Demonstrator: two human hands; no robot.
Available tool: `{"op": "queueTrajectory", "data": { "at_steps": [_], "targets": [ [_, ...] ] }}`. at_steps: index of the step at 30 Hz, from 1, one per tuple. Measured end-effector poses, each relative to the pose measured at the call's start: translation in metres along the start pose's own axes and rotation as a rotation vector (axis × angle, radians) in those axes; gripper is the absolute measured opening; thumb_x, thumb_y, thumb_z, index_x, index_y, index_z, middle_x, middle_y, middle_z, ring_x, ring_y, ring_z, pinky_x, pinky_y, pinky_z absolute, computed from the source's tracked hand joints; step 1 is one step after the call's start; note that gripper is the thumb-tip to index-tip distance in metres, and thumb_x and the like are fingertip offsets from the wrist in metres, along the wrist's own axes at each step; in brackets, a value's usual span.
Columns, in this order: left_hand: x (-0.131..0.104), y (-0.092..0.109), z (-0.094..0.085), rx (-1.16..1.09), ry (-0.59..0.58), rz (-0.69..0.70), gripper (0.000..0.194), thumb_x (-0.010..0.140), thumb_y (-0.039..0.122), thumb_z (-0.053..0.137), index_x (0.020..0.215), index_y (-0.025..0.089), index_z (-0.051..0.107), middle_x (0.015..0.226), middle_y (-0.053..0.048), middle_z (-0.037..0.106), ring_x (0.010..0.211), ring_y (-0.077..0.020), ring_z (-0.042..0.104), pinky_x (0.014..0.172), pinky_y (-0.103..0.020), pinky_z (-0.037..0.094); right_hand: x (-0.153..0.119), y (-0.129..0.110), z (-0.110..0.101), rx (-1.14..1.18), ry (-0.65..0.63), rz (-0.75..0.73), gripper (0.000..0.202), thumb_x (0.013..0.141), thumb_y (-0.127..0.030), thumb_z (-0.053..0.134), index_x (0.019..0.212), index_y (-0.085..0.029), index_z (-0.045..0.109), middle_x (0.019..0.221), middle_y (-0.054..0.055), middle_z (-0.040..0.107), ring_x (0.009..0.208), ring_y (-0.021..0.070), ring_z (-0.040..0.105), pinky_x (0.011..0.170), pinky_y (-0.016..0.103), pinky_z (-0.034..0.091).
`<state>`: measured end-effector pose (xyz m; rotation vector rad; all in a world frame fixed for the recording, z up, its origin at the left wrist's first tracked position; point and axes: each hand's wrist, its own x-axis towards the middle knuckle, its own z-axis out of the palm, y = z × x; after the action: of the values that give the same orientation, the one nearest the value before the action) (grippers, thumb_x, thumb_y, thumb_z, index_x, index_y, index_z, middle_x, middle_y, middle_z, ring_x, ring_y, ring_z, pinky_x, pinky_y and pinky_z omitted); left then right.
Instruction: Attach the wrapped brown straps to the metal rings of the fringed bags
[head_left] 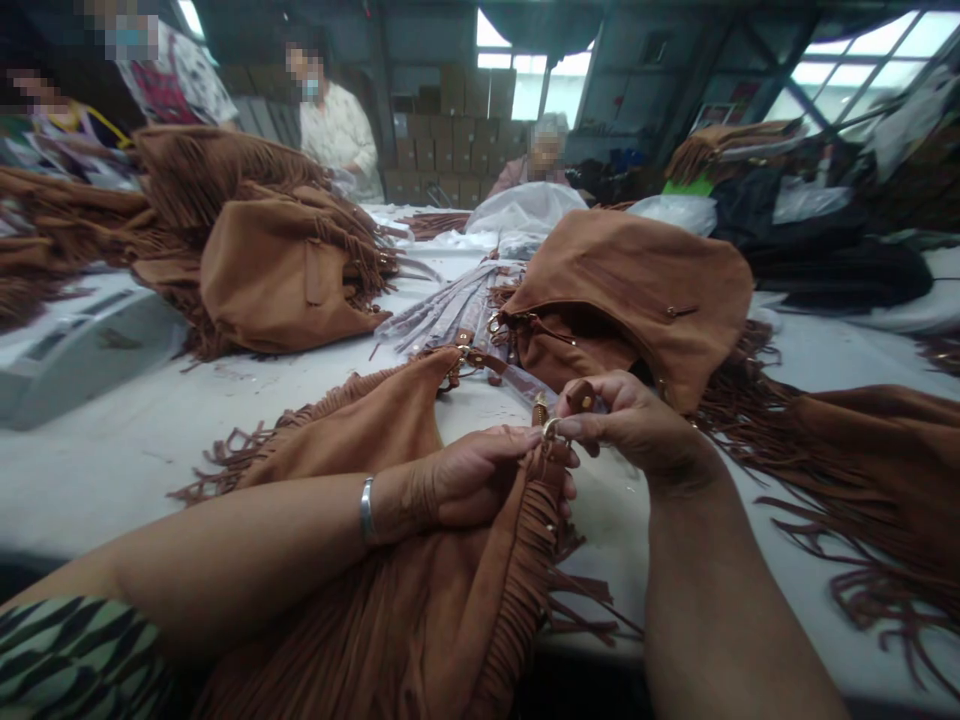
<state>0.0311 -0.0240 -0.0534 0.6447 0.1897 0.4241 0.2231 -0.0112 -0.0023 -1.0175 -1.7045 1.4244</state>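
Note:
A brown fringed suede bag (352, 430) lies across the table's front edge, its fringe hanging toward me. My left hand (480, 475) is closed on the bag's right corner, close to a gold metal ring (551, 428). Pinched in my right hand (622, 420) is the end of a brown strap (579, 397) with a gold stud, held right at the ring. Clear plastic wraps part of the strap, which runs back to the bag's other corner. Whether the strap end is hooked to the ring, I cannot tell.
Another fringed bag (637, 280) lies behind my right hand, with loose fringe to its right. Several bags are piled at the back left (277, 270). Plastic-wrapped straps (450, 305) lie mid-table. A grey plastic object (90, 345) sits at left. Other people (337, 125) are across the table.

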Motion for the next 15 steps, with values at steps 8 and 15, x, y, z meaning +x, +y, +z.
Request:
{"op": "queueTrajectory", "data": {
  "at_steps": [8, 15],
  "targets": [
    [0.0034, 0.0016, -0.0009, 0.027, 0.004, 0.024, 0.017, 0.082, 0.021, 0.053, 0.090, 0.008, 0.062, 0.078, -0.011, 0.065, 0.069, -0.0203, 0.065, 0.067, -0.032, 0.052, -0.0009, -0.0031, -0.0025, -0.026, -0.030, 0.074, 0.025, 0.064, -0.030, 0.080, 0.078, -0.012, 0.069, 0.064, 0.000, 0.058, 0.050, 0.0069, 0.048, 0.043, 0.017, 0.039],
    [0.0011, 0.0043, 0.0008, -0.010, 0.066, 0.017, 0.014, 0.079, 0.018, 0.054, 0.087, 0.008, 0.058, 0.077, -0.011, 0.064, 0.067, -0.0211, 0.065, 0.064, -0.032, 0.053, 0.0043, -0.0010, 0.0028, -0.033, -0.048, 0.110, 0.026, 0.064, -0.030, 0.079, 0.075, -0.012, 0.064, 0.062, -0.002, 0.054, 0.050, 0.0072, 0.046, 0.042, 0.018, 0.038]
  ]
}}
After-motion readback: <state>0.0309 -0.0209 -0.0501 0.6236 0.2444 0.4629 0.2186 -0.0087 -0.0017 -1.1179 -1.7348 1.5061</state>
